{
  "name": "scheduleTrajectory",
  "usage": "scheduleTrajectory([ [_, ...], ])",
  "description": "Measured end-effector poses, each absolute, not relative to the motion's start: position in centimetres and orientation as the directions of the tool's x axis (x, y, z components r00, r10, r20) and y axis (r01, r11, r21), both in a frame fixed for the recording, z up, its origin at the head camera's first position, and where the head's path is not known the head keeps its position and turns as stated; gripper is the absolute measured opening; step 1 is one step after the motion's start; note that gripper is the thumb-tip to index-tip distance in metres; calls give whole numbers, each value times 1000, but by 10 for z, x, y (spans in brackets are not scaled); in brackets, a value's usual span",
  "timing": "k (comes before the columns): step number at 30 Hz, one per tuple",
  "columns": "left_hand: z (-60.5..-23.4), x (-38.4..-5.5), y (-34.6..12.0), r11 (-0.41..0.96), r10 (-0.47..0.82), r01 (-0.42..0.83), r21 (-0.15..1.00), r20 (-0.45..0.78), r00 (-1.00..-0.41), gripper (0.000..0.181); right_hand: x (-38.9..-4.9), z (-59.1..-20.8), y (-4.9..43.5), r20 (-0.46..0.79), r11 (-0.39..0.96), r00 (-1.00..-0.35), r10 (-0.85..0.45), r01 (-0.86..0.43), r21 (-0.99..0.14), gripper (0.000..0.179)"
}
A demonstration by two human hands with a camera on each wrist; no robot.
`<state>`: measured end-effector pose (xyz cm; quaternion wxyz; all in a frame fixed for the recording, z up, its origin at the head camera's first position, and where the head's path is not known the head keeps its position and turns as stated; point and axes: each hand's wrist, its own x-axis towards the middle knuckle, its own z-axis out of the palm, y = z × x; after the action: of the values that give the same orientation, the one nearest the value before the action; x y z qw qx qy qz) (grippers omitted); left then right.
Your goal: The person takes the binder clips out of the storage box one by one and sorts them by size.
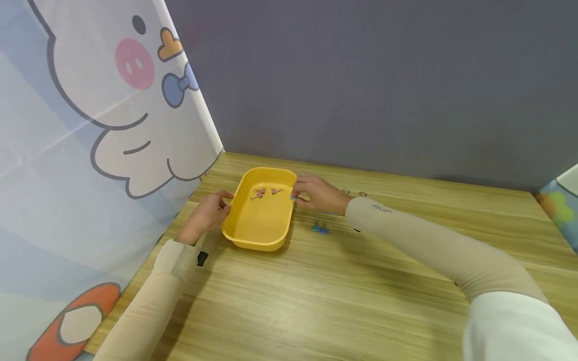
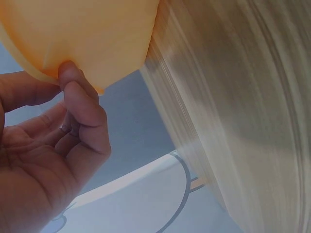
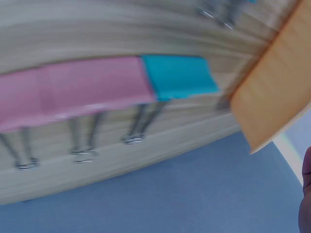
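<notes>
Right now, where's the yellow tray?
In the head view, the yellow tray is on the wooden table, slightly left of centre, between the left hand and right hand.

A wood-grained table, light yellow-brown with darker streaks, runs back to a plain dark grey panel standing upright behind it. Along the left side hangs a pale blue and white printed cloth, faintly creased. Its print shows a large white cartoon figure outlined in dark grey, with a dark oval eye, a pink oval bearing two pale spots, an orange shape and a blue bow. Lower down sits a red-orange shape around a pale middle. At the far right edge, another printed cloth carries a yellow-green shape on blue.
</notes>
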<state>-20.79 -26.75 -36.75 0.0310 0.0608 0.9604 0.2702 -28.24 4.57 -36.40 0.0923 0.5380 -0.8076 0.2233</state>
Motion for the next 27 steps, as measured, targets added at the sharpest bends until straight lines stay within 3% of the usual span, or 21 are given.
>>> scheduleTrajectory([
  [14, -369, -205, -272, 849, 131, 97, 520, -29, -991, 33, -253, -405, 123, 346, 358, -423, -838, -903, -236, 11],
  [21, -367, -206, -270, 856, 129, 94, 508, -34, -991, 33, -248, -414, 141, 334, 387, -465, -820, -880, -275, 11],
  [27, -368, -208, -267, 854, 145, 111, 508, -28, -989, 33, -245, -425, 146, 323, 384, -451, -832, -889, -251, 11],
])
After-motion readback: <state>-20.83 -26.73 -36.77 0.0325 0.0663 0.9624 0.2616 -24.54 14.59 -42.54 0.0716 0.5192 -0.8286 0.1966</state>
